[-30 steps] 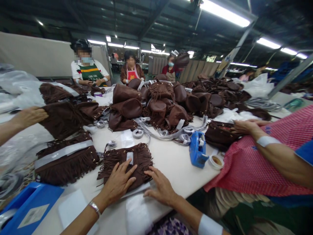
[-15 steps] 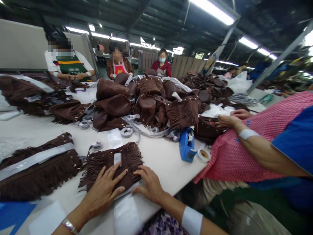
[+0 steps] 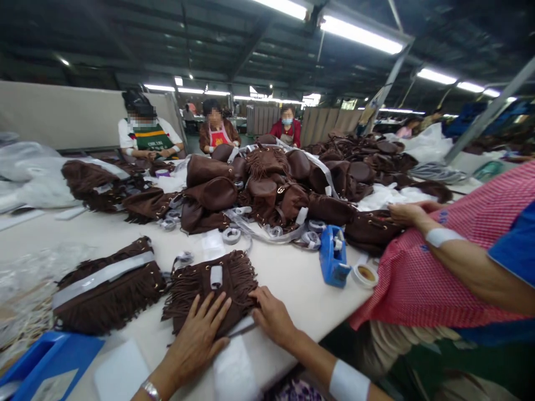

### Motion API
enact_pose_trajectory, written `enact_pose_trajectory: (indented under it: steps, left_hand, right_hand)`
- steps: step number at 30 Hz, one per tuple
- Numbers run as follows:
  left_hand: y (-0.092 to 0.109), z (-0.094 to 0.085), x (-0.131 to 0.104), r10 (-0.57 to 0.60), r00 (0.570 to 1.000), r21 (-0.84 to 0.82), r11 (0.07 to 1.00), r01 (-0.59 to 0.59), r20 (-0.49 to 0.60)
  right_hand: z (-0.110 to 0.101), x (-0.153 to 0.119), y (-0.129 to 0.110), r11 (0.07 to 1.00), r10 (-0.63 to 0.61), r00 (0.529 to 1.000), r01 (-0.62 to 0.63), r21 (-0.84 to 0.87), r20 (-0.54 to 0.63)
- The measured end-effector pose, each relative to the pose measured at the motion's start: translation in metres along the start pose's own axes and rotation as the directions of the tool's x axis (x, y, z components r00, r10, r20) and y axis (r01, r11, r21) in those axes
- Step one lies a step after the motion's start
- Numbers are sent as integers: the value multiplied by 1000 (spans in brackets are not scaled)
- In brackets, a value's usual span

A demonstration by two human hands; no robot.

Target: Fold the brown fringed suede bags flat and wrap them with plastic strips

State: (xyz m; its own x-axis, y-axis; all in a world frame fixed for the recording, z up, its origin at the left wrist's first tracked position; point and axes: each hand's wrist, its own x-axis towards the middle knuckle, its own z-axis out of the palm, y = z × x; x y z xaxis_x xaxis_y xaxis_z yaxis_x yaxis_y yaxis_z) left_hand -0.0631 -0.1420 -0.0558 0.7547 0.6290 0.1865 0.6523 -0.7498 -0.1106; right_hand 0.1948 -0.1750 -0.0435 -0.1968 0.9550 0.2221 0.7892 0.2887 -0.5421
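A dark brown fringed bag (image 3: 211, 295) lies on the table in front of me, with brass-coloured eyelets and a pale wrapped strap piece (image 3: 216, 277) on its front. My left hand (image 3: 203, 331) rests flat on its lower front, fingers stretched out. At the bag's right edge, my right hand (image 3: 273, 314) has its fingers bent and drawn in on the fringe; the fingertips are partly hidden. To the left lies a second brown fringed bag (image 3: 108, 289) with a whitish wrapped strap across it. White wrapping sheet (image 3: 236, 367) lies under the near edge of the first bag.
A big heap of brown bags (image 3: 267, 189) spans the table's far side. A blue tape dispenser (image 3: 333, 256) and a tape roll (image 3: 365, 275) stand at right, beside a co-worker in a red checked apron (image 3: 418, 284). Another blue dispenser (image 3: 54, 362) is front left. Several people sit opposite.
The view has swung left, so things appear further right. My right fingers have drawn together at the fringe. My left hand has slid a little lower on the bag.
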Motion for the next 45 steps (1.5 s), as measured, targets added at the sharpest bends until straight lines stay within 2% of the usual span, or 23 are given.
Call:
enact_pose_trajectory:
  steps: [3, 8, 11, 12, 13, 14, 15, 16, 17, 18, 19, 20, 25, 27, 29, 32, 35, 39, 45]
  left_hand:
    - [1, -3, -1, -10, 1000, -23, 1000, 10, 28]
    - [5, -11, -2, -52, 997, -90, 994, 58, 61]
    - [6, -13, -2, -63, 996, -117, 991, 70, 65]
    - [6, -12, -2, -65, 996, -120, 990, 72, 61]
    - [6, -11, -2, -66, 996, -121, 990, 72, 53]
    - [6, -9, -3, -66, 997, -120, 990, 71, 42]
    - [6, -7, -3, -64, 997, -119, 991, 67, 32]
    - [5, -5, -3, -61, 998, -118, 991, 63, 22]
    - [5, -3, -4, -59, 998, -117, 991, 61, 17]
    - [5, -2, -4, -59, 998, -118, 991, 61, 15]
    - [5, -1, -4, -62, 998, -118, 991, 63, 14]
    - [5, -1, -5, -66, 998, -119, 991, 67, 14]
    - [4, -7, -5, -79, 996, -144, 986, 84, 40]
    - [4, -9, -4, -81, 995, -158, 983, 89, 57]
    - [5, -9, -4, -85, 995, -161, 983, 93, 56]
    - [5, -8, -4, -78, 996, -150, 985, 84, 44]
    - [5, -8, -5, -59, 997, -131, 989, 64, 40]
    - [6, -8, -9, -95, 995, -120, 988, 94, -11]
    - [8, 3, -14, -180, 977, -229, 962, 150, -117]
  right_hand:
    - [-16, 8, 6, 975, -9, 997, 26, -221, 79]
    - [-54, 15, 22, 911, 38, 990, 21, -413, 135]
    - [-66, 16, 6, 874, 72, 991, -6, -487, 116]
    - [-65, 17, -4, 873, 23, 993, 37, -486, 116]
    - [-62, 18, -17, 874, -75, 988, 132, -469, 137]
    - [-57, 19, -29, 860, -211, 961, 269, -434, 178]
    - [-50, 21, -39, 820, -360, 906, 421, -388, 223]
    - [-43, 23, -47, 759, -488, 832, 554, -341, 265]
    - [-37, 24, -50, 701, -572, 765, 643, -308, 297]
    - [-32, 25, -50, 668, -604, 730, 682, -298, 318]
    - [-29, 25, -45, 660, -601, 729, 684, -311, 328]
    - [-29, 24, -37, 668, -575, 748, 663, -338, 331]
    - [-57, 18, 10, 729, -318, 896, 440, -523, 311]
    - [-66, 22, 9, 741, -249, 933, 356, -569, 259]
    - [-63, 36, -8, 768, -232, 955, 297, -567, 185]
    - [-35, 70, -47, 843, -295, 950, 307, -441, 98]
    - [3, 101, -72, 850, -374, 921, 386, -359, 104]
    - [36, 113, -66, 816, -417, 890, 456, -354, 186]
    - [43, 103, -42, 829, -425, 870, 485, -277, 251]
